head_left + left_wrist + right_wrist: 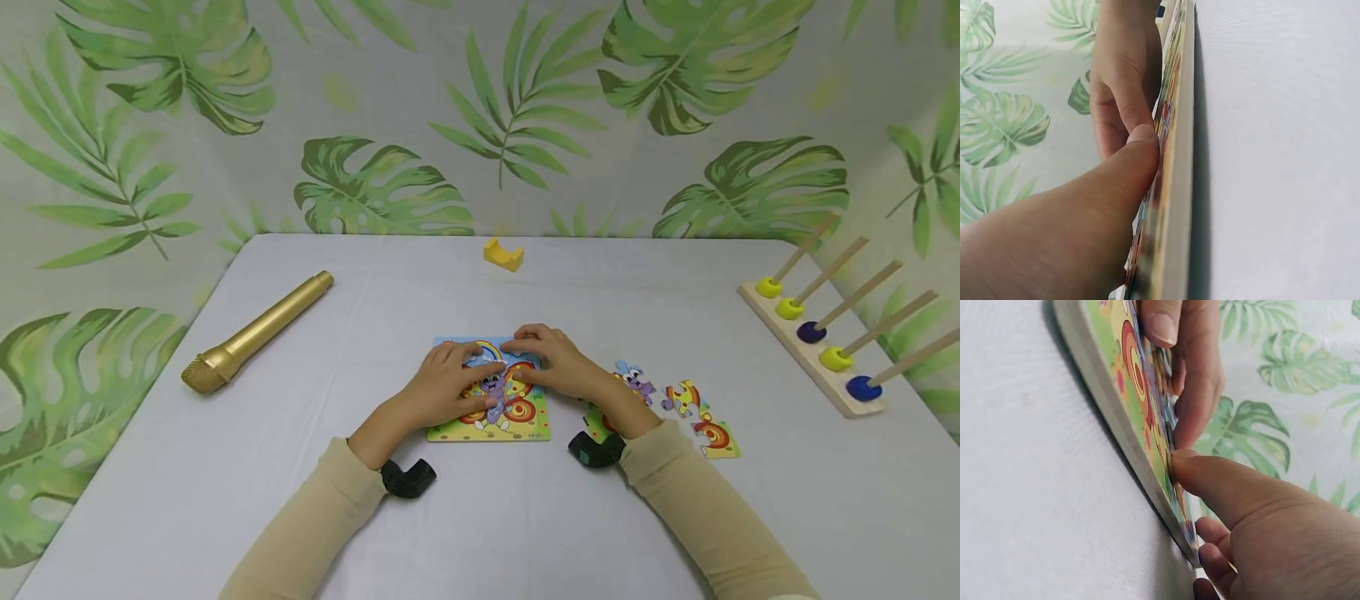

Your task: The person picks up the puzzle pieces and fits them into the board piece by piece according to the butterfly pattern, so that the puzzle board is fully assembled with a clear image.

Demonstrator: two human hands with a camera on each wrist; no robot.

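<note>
A butterfly jigsaw puzzle board (517, 429) lies on the white table, its printed picture largely filled in. My left hand (442, 383) rests on its left part, fingers stretched across the picture and thumb on the purple body. At the upper right corner, my right hand (558, 362) holds the board. The right thumb (1200, 472) presses on the picture while the other fingers bend at the board's edge. In the left wrist view, the board's pale side edge (1179, 187) shows beside the left thumb (1141, 153). Both hands hide part of the picture.
Loose puzzle pieces (716, 437) lie right of the board, some partly behind the right forearm. A gold microphone (262, 329) lies at left. A yellow curved block (503, 255) sits at the back, and a wooden peg stand (810, 350) with coloured beads stands at right.
</note>
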